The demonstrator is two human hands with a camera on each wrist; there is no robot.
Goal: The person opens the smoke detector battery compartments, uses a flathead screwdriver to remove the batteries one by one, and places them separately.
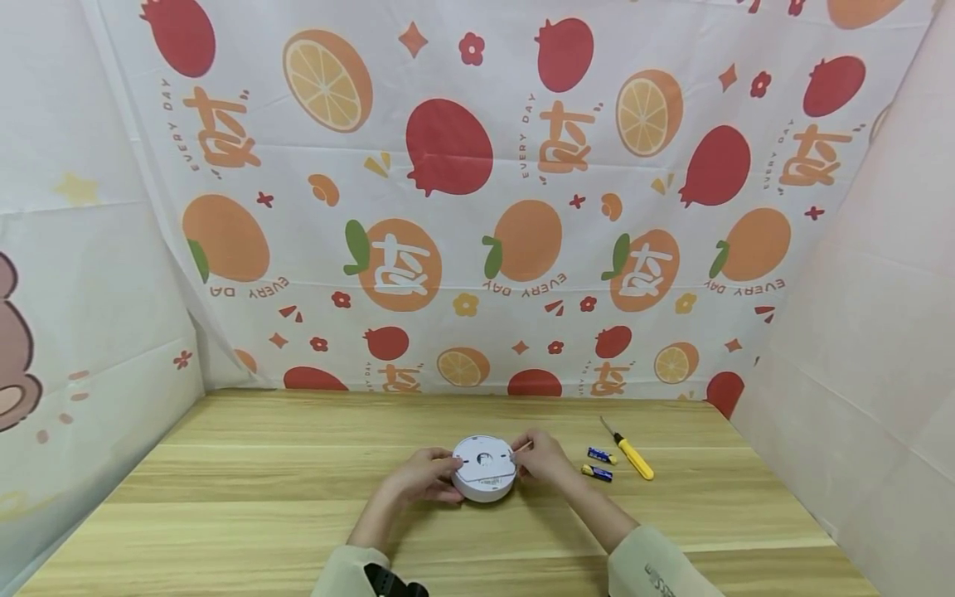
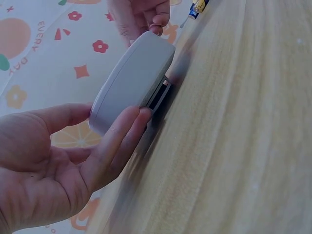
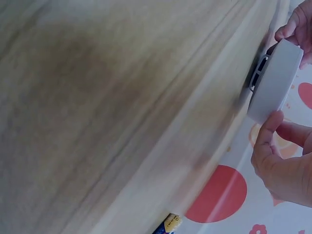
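A round white smoke detector (image 1: 485, 491) lies back plate up between both hands over the wooden table, its vented face turned down. At its left edge my left hand (image 1: 424, 478) holds it, thumb on the upper rim and fingers under the vented side, as the left wrist view shows. My right hand (image 1: 545, 458) pinches the opposite rim with thumb and fingertips. Some of the right fingers are hidden behind the rim in the head view.
Two blue and yellow batteries (image 1: 597, 473) lie right of my right hand. Beside them is a yellow-handled screwdriver (image 1: 634, 458), its shaft toward the back. A fruit-print cloth (image 1: 462, 249) hangs behind the wooden table (image 1: 261, 473).
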